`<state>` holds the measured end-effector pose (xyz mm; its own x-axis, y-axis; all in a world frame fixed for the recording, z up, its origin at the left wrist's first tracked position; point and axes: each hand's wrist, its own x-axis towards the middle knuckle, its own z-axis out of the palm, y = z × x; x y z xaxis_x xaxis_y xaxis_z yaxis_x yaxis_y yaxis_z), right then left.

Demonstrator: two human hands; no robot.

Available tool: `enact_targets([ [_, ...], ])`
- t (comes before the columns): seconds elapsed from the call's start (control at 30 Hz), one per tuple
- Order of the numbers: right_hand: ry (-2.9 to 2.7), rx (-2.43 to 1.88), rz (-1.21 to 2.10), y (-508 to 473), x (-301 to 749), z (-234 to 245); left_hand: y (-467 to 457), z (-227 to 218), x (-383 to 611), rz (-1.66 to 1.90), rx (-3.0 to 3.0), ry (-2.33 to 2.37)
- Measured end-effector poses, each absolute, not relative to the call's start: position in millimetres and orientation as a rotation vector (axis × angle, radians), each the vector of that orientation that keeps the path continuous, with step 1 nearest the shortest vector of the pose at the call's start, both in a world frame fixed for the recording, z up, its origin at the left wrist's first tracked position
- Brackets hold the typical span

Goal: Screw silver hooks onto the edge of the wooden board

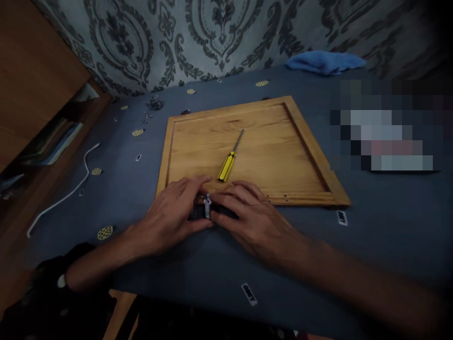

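A framed wooden panel [262, 141] lies flat on the blue patterned cloth, and a yellow-handled screwdriver [228, 165] rests on it with its tip pointing away. At the panel's near edge, my left hand [177, 208] and my right hand [253, 219] meet around a small shiny metal fitting [207, 207] with dark parts beside it. My left thumb and fingers close on it from the left. The fingers of my right hand press on it from the right. Its exact kind is hard to make out. Small holes show in the near frame rail, right of my fingers.
Small metal parts [155, 103] lie at the back left. A white cable [79, 184] curves along the left side, by a wooden shelf [56, 141] with books. A blue cloth [323, 62] is bunched at the back by the patterned wall; a blurred-out object [385, 137] sits at right.
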<state>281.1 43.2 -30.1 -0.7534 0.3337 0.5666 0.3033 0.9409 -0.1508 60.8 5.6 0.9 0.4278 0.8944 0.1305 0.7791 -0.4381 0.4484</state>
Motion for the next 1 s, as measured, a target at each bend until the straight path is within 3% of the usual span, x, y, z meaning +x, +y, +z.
enact_targets([
  [0.7,-2.518,-0.425,0.076,44.3,283.6,-33.4,7.8,-1.4,61.8,0.539,2.158,1.458],
  [1.0,-2.419,-0.473,0.275,49.0,289.3,-32.5,8.5,2.8,63.1,0.494,2.122,1.483],
])
